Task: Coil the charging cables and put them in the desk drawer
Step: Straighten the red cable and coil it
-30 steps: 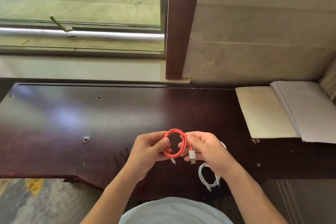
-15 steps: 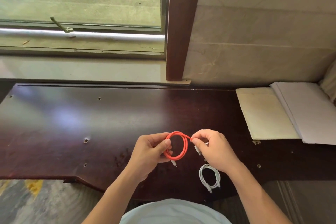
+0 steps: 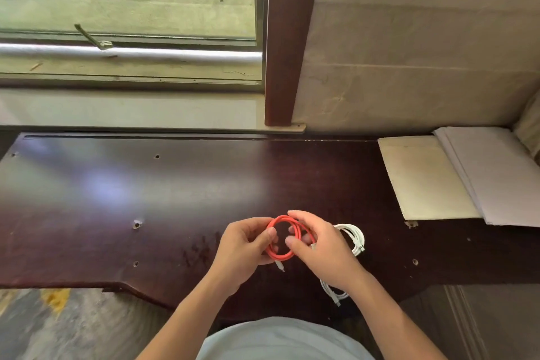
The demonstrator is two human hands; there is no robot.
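A red charging cable (image 3: 280,256), wound into a small ring, hangs between both hands just above the dark wooden desk (image 3: 146,199). My left hand (image 3: 242,251) pinches the ring's left side with thumb and fingers. My right hand (image 3: 318,248) grips its right side, fingers curled over the top of the loop. A white plug end (image 3: 280,266) dangles under the ring. One coiled white cable (image 3: 355,238) lies on the desk right of my right hand. A second white coil (image 3: 333,292) lies near the front edge, partly hidden by my right wrist. No drawer is in view.
A pale pad (image 3: 423,178) and a stack of white paper (image 3: 502,175) lie at the desk's right end. A window (image 3: 128,9) and a dark wooden post (image 3: 289,38) stand behind the desk. The desktop has several small screw holes.
My right hand has moved in from the right and closed over the ring's right side, where before it pinched the loose plug end. A white coil has come into view beside it.
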